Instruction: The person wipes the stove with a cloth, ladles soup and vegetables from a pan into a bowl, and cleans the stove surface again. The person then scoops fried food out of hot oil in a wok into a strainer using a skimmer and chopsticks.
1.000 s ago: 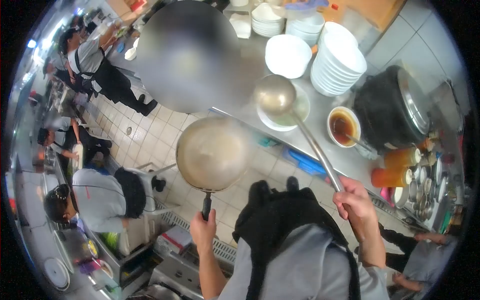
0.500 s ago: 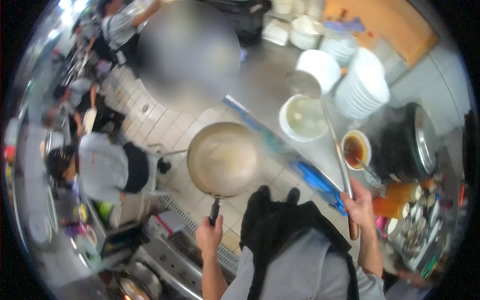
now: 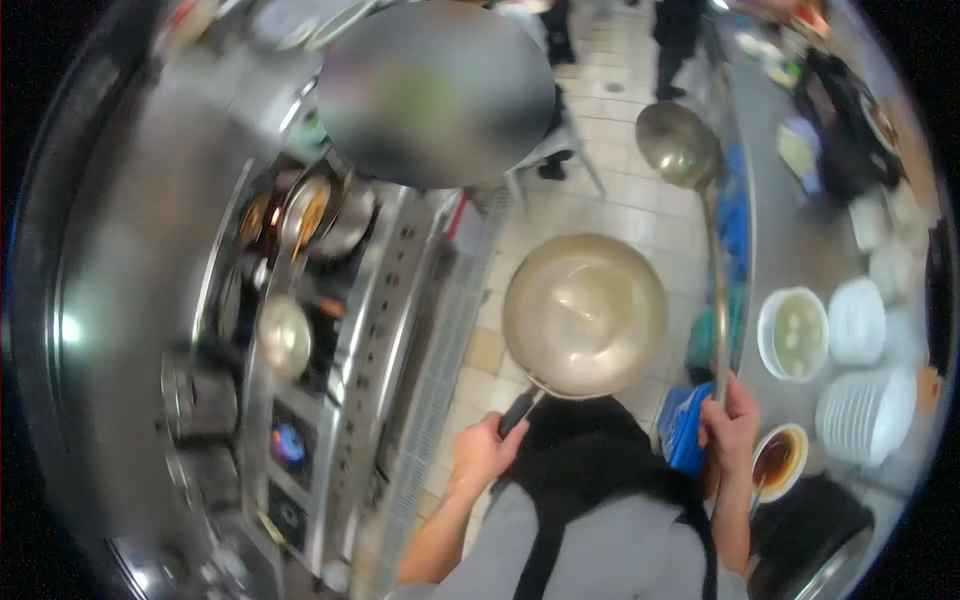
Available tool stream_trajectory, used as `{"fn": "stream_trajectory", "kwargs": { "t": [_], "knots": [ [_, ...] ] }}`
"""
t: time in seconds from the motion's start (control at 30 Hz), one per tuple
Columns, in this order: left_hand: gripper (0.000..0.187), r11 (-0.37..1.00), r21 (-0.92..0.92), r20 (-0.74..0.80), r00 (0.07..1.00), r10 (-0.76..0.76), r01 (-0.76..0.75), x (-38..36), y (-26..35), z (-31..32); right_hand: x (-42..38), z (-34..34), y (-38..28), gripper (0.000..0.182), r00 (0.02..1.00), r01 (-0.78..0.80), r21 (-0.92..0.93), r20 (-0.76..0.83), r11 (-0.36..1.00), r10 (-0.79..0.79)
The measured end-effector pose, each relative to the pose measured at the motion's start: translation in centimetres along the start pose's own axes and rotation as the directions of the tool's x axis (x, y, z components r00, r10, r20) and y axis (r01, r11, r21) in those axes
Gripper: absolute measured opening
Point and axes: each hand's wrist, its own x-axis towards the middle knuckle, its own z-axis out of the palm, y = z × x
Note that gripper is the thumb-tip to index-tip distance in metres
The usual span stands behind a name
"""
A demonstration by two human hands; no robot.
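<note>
My left hand (image 3: pixel 485 452) is closed round the black handle of a wide, deep frying pan (image 3: pixel 585 315), held out over the floor in front of me. Inside, the pan shows a shiny, pale wet surface. In my right hand (image 3: pixel 730 425) is the long handle of a large metal ladle (image 3: pixel 680 145), its bowl pointing away from me, beyond the pan. Right of the ladle, a white bowl of pale soup (image 3: pixel 795 335) stands on the steel counter. A bowl of brown sauce (image 3: pixel 780 462) with a spoon in it is just beside my right hand.
On my left runs a stove (image 3: pixel 340 420) with pans and a lit blue burner (image 3: pixel 288 443). Stacked white bowls (image 3: pixel 868 408) and a dark pot (image 3: pixel 810 530) occupy the right counter. A blue plastic bag (image 3: pixel 685 425) hangs at its edge. Another person's legs (image 3: pixel 675 45) show ahead.
My view and body have turned left, from the counter toward the stove. Pan and ladle came along in my hands, and the ladle's bowl has moved from above the soup bowl to over the aisle.
</note>
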Motion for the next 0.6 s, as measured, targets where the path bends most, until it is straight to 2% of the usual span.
{"fn": "stream_trajectory", "kwargs": {
  "t": [0.07, 0.2, 0.27, 0.33, 0.37, 0.4, 0.43, 0.47, 0.5, 0.6],
  "knots": [
    [0.046, 0.990, -0.084, -0.048, 0.992, -0.115, 0.111, -4.9, -2.4, 0.6, 0.0, 0.9, 0.8, 0.058, 0.980, -0.050, -0.002, 0.194, 0.999, 0.049],
    [0.049, 0.955, -0.183, -0.092, 0.963, -0.253, 0.234, -10.8, -8.8, 1.0, -3.2, 5.3, 1.2, 0.058, 0.900, -0.074, -0.168, 0.413, 0.983, 0.138],
    [0.051, 0.941, -0.207, -0.141, 0.944, -0.298, 0.267, -12.6, -11.6, 1.2, -5.5, 7.3, 2.5, 0.058, 0.867, -0.071, -0.165, 0.478, 0.984, 0.142],
    [0.051, 0.915, -0.254, -0.107, 0.931, -0.350, 0.315, -14.1, -13.9, 0.8, -8.0, 9.8, 3.2, 0.061, 0.857, -0.083, -0.186, 0.488, 0.979, 0.165],
    [0.051, 0.889, -0.287, -0.113, 0.909, -0.401, 0.357, -14.9, -15.2, 0.6, -9.7, 11.6, 2.2, 0.060, 0.831, -0.103, -0.248, 0.511, 0.963, 0.221],
    [0.050, 0.890, -0.305, -0.123, 0.913, -0.389, 0.338, -15.7, -16.8, 0.2, -10.5, 12.8, 3.1, 0.060, 0.792, -0.093, -0.280, 0.560, 0.955, 0.241],
    [0.049, 0.891, -0.321, -0.142, 0.914, -0.381, 0.321, -16.8, -18.7, 0.0, -11.5, 13.6, 4.7, 0.060, 0.798, -0.024, -0.301, 0.568, 0.953, 0.199],
    [0.049, 0.859, -0.358, -0.160, 0.883, -0.442, 0.366, -18.0, -20.5, -0.3, -12.4, 15.0, 6.0, 0.060, 0.801, 0.045, -0.311, 0.579, 0.949, 0.152],
    [0.048, 0.843, -0.390, -0.155, 0.876, -0.457, 0.371, -18.9, -22.2, -0.7, -13.3, 17.0, 6.0, 0.060, 0.771, -0.004, -0.283, 0.610, 0.959, 0.183],
    [0.043, 0.814, -0.458, -0.193, 0.854, -0.484, 0.358, -22.0, -27.8, -0.9, -15.4, 22.6, 7.2, 0.058, 0.664, 0.015, -0.265, 0.723, 0.964, 0.189]
  ]
}}
